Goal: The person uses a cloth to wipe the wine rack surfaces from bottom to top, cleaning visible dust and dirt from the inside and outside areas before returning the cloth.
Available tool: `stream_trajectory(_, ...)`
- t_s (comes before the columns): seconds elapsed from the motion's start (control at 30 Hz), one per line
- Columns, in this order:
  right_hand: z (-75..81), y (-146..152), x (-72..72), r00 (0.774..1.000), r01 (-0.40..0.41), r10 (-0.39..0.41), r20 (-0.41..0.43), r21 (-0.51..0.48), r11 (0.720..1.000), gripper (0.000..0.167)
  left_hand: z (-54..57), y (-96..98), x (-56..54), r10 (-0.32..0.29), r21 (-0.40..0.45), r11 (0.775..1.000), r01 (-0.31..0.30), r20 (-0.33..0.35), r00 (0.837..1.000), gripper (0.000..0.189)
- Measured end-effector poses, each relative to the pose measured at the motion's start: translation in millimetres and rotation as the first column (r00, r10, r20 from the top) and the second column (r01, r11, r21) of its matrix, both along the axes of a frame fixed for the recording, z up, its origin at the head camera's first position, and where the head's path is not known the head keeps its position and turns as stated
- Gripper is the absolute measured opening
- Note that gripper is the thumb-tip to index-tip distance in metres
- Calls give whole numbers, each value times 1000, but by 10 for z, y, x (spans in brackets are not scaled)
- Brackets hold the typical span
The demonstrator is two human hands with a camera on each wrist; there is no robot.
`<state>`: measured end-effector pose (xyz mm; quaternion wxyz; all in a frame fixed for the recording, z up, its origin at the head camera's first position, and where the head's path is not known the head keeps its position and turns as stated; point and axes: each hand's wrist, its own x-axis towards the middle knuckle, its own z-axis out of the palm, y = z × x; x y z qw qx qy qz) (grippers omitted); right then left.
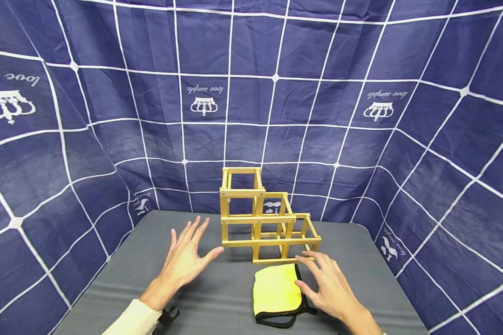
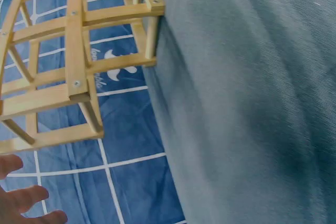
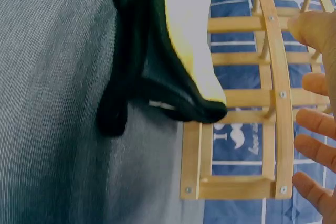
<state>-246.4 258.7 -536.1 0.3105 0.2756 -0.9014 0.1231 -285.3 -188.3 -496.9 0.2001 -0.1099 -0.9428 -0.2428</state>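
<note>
Over my remote feed, a grey table (image 1: 138,260) bears a stepped wooden rack (image 1: 257,219). I have the 2 hands well apart, holding nothing: the left hand (image 1: 184,260) left of the rack, fingers spread, thumb toward it; the right hand (image 1: 329,286) near its low end, fingers slightly bent, thumb by the black-edged yellow cloth (image 1: 276,289) lying in front.

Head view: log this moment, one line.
left hand: empty, beside wooden rack; right hand: empty, near yellow cloth; yellow cloth: in front of wooden rack
</note>
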Motion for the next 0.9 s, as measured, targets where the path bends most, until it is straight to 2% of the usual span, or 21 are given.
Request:
stream_trajectory(0.23, 16, -168, -11, 1000, -23, 23, -3, 39, 999, 67, 125, 125, -36, -14, 62, 998, 17, -58, 998, 101)
stream_trajectory(0.37, 10, -264, -12, 999, -47, 49, -17, 78, 996, 69, 199, 216, -62, -30, 100, 994, 37, -66, 997, 102)
stream_trajectory(0.53, -26, -361, -8, 997, -73, 73, 3, 103, 992, 73, 264, 326, -98, -43, 166, 985, 52, -57, 997, 105)
stream_trajectory(0.63, -48, -402, -7, 996, -85, 82, 33, 104, 991, 73, 294, 375, -126, -56, 221, 972, 76, -95, 994, 111)
stream_trajectory(0.77, -85, -450, -2, 992, -111, 104, 71, 112, 987, 71, 345, 432, -185, -111, 281, 944, 170, -215, 970, 119)
stream_trajectory(0.9, -133, -495, 11, 989, -135, 123, 86, 148, 980, 73, 401, 491, -232, -152, 284, 927, 244, -311, 938, 120)
